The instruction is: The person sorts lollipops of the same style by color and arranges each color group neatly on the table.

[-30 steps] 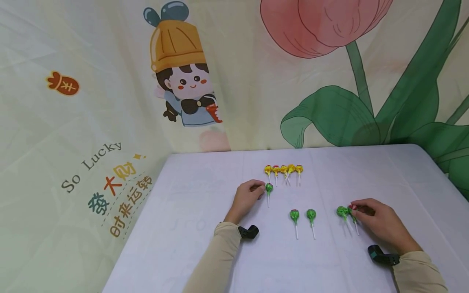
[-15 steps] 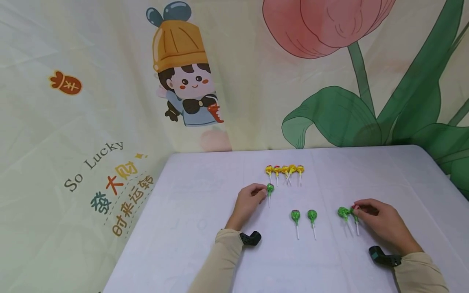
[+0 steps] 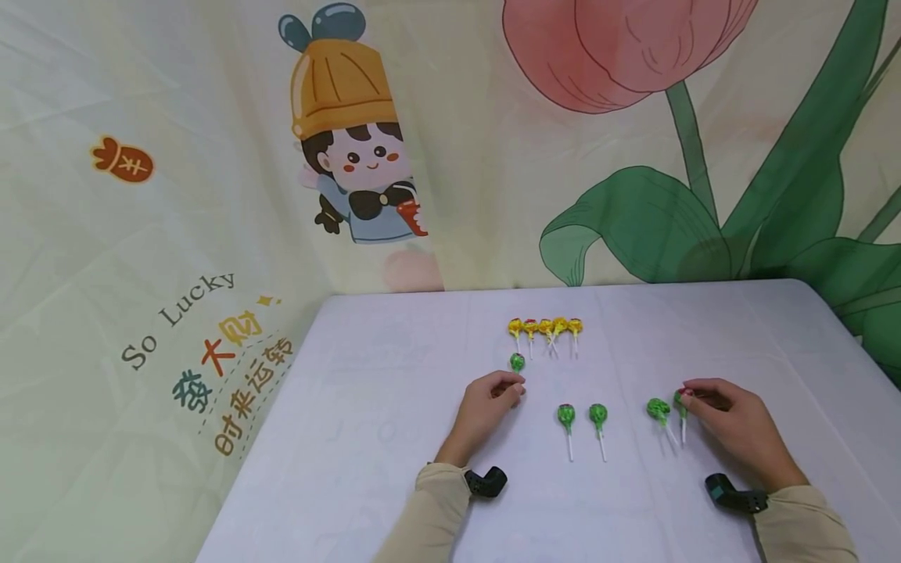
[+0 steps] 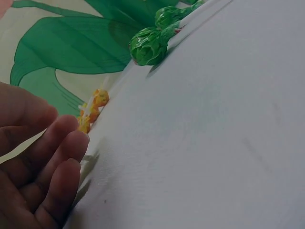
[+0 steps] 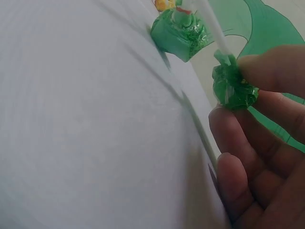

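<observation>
White counter (image 3: 598,516), printed cloth (image 3: 211,86) behind. R hand (image 3: 735,422) pinches green lollipop (image 5: 231,86), nr its green neighbour (image 3: 658,409); L hand (image 3: 486,410) at another green lollipop (image 3: 517,362), grip unclear. Best: light pinch, w/o bumping green neighbour.

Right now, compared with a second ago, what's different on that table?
The left hand has moved toward the person, from beside the far green lollipop's head to over its stick; whether it grips it is unclear. The right hand, still pinching the held green lollipop, has shifted it slightly right, away from the neighbouring green lollipop. The yellow lollipops and middle green pair stayed put.
</observation>
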Demonstrator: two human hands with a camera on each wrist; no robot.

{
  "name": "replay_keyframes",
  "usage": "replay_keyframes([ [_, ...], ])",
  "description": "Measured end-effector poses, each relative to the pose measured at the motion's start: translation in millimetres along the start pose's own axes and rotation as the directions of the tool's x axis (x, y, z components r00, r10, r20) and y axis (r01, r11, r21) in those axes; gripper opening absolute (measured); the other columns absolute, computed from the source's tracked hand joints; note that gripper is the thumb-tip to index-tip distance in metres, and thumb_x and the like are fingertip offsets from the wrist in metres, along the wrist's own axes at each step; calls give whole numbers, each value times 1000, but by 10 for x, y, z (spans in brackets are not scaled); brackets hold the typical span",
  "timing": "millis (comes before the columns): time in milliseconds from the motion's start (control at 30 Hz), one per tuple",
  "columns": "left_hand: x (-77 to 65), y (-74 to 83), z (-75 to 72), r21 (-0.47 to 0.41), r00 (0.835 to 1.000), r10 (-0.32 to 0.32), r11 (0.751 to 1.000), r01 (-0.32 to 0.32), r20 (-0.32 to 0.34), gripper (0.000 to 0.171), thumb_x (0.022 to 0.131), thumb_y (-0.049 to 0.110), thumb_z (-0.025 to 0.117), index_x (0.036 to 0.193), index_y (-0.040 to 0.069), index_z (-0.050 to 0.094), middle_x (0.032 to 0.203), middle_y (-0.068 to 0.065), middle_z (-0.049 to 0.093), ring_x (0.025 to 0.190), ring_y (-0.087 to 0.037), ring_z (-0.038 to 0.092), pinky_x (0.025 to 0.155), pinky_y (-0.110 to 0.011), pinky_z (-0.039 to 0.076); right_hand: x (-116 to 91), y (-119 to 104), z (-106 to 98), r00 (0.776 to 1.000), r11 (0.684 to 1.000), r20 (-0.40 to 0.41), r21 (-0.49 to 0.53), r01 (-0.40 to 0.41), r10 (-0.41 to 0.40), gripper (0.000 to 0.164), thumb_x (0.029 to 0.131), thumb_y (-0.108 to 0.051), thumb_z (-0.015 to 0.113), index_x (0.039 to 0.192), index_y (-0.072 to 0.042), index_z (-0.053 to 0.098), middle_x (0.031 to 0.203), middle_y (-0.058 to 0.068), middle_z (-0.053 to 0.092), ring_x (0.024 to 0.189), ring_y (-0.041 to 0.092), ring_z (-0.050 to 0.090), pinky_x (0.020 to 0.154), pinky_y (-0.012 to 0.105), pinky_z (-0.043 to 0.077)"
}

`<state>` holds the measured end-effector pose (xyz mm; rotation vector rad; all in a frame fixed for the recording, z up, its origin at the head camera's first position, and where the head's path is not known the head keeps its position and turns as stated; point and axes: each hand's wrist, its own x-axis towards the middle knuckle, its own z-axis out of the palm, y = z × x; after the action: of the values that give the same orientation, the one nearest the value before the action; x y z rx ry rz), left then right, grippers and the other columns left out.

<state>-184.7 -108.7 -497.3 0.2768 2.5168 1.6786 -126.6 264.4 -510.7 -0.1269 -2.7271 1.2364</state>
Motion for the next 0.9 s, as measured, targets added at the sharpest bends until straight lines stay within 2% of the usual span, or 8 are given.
replay_keyframes([
  [133, -84, 27, 48, 21, 999, 34, 999, -34, 21, 20, 98, 23, 65, 111, 10, 73, 92, 4, 70, 81, -10, 64, 74, -27, 53, 1, -11, 12, 1000, 1000, -1, 5, 6, -6, 43, 99, -39, 64, 127, -6, 64, 115, 13, 66, 101, 24, 58, 74, 23, 44],
  [333, -197, 41, 130, 104, 996, 86, 991, -89, 31, 18, 98, 23, 66, 111, 13, 74, 94, 10, 68, 86, -6, 61, 79, -26, 51, 32, -50, -19, 999, 999, 34, 33, -22, 21, 48, 99, -44, 61, 129, -6, 63, 118, 14, 65, 105, 28, 58, 76, 28, 46],
  [500, -283, 34, 213, 127, 989, 136, 982, -141, 49, 20, 98, 20, 65, 115, 13, 72, 99, 11, 66, 88, -5, 61, 79, -25, 52, 120, -89, -33, 998, 998, 69, 63, 3, -7, 49, 99, -46, 61, 130, -7, 63, 119, 13, 65, 100, 21, 60, 71, 21, 51],
  [667, -341, 32, 270, 179, 972, 224, 956, -234, 77, 19, 97, 17, 67, 113, 11, 73, 102, 8, 65, 89, -3, 61, 78, -23, 52, 203, -164, 1, 995, 991, 97, 134, 25, -38, 47, 98, -44, 64, 128, -8, 64, 119, 12, 66, 91, 12, 62, 69, 23, 52],
  [900, -313, 34, 314, 253, 950, 291, 916, -312, 118, 18, 96, 20, 68, 113, 14, 73, 100, 8, 65, 87, 0, 60, 79, -22, 51, 288, -241, 60, 993, 983, 116, 184, 2, -23, 52, 97, -47, 64, 130, -8, 63, 122, 11, 65, 96, 12, 64, 74, 23, 53],
])
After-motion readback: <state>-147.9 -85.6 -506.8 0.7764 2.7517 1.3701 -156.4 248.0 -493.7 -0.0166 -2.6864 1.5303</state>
